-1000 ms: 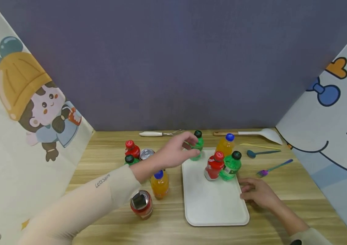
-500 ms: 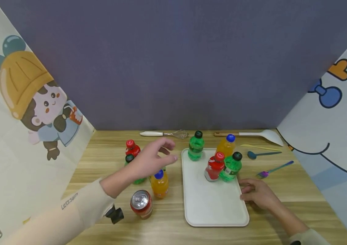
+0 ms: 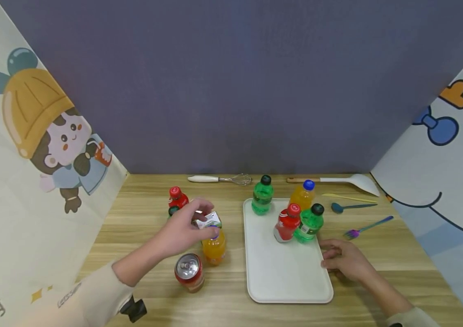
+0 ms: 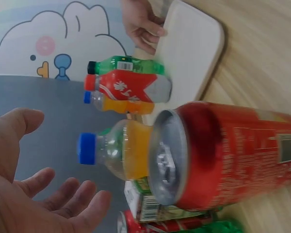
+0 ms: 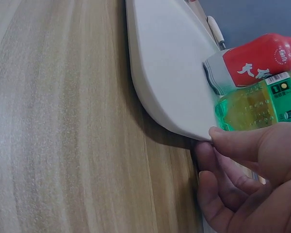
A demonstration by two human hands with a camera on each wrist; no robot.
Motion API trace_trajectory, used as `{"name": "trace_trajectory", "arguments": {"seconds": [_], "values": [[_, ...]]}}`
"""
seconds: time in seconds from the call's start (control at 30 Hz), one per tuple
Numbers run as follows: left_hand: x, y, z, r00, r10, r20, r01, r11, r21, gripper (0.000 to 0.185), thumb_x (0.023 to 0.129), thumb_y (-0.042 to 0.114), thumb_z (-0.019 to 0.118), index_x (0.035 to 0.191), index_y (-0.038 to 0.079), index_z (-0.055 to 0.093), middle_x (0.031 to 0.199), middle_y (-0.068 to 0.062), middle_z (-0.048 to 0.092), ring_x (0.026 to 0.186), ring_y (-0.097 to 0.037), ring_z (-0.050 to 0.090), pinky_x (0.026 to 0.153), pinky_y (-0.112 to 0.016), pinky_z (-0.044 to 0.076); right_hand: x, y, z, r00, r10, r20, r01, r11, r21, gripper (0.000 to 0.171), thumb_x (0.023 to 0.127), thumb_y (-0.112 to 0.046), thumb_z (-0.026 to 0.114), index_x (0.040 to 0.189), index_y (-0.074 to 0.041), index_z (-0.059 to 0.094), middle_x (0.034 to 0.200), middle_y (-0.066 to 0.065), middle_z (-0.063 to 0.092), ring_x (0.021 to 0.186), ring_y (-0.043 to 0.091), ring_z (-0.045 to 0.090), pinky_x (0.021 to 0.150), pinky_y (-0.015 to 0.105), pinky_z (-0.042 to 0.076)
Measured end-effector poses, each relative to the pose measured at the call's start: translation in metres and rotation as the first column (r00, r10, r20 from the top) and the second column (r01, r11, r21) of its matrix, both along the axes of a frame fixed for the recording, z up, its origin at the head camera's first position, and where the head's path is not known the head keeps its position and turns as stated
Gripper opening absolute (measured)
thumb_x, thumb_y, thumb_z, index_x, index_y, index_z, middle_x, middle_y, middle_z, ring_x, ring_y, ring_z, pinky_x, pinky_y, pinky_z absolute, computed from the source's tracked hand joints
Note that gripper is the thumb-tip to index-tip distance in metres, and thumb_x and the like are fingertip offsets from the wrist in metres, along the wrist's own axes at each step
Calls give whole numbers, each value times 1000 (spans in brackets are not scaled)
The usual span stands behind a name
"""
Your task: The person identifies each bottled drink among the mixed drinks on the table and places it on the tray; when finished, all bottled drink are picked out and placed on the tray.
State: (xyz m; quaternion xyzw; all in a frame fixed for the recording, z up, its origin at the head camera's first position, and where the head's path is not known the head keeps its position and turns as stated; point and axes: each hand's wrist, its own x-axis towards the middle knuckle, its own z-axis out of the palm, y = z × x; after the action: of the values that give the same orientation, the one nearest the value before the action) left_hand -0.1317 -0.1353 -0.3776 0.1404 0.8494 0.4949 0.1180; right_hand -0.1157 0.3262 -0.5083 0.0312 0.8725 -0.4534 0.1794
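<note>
L hand (image 3: 180, 231) open, fingers spread over carton (image 3: 208, 220); R hand (image 3: 343, 261) grips tray (image 3: 286, 281) edge.

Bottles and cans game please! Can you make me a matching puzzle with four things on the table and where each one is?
Things:
1. green bottle with black cap
2. red can
3. whisk
4. purple fork

Places:
A. on the wood, right of the tray
B. by the back wall
C. standing on the tray's far left corner
D. on the wood, left of the tray, nearest the person

Pairs: 1-C, 2-D, 3-B, 4-A
</note>
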Motion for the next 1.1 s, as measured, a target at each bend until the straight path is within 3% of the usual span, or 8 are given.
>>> {"name": "trace_trajectory", "arguments": {"seconds": [0.17,0.37,0.73,1.1], "values": [[5,-4,-10,999,4,35,-3,999,-41,63,86,27,84,138,8,55,137,-10,60,116,-28,61,86,-35,59,0,1,-1,1000,8,-3,-8,1000,-4,63,84,-9,82,138,6,55,100,13,72,76,23,72,56,39,57],[9,-7,-18,1000,12,27,-9,995,-103,61,83,31,87,133,9,60,128,-4,64,109,-23,62,81,-33,58,0,2,-3,1000,6,4,-6,1000,-13,64,83,-10,83,138,5,56,99,12,72,76,23,72,56,39,57],[9,-7,-31,1000,-3,12,4,991,-133,56,81,30,88,129,10,65,120,1,67,105,-20,61,85,-34,56,0,2,-3,1000,19,1,-19,1000,-2,63,85,-10,82,139,6,54,100,12,72,75,22,71,55,39,56],[7,-4,-38,1000,-5,-22,1,986,-166,56,76,21,91,126,11,69,112,5,64,100,-18,59,79,-34,54,0,1,-4,1000,-7,2,7,1000,5,63,83,-10,83,138,4,57,99,11,72,76,23,71,56,39,57]]}}
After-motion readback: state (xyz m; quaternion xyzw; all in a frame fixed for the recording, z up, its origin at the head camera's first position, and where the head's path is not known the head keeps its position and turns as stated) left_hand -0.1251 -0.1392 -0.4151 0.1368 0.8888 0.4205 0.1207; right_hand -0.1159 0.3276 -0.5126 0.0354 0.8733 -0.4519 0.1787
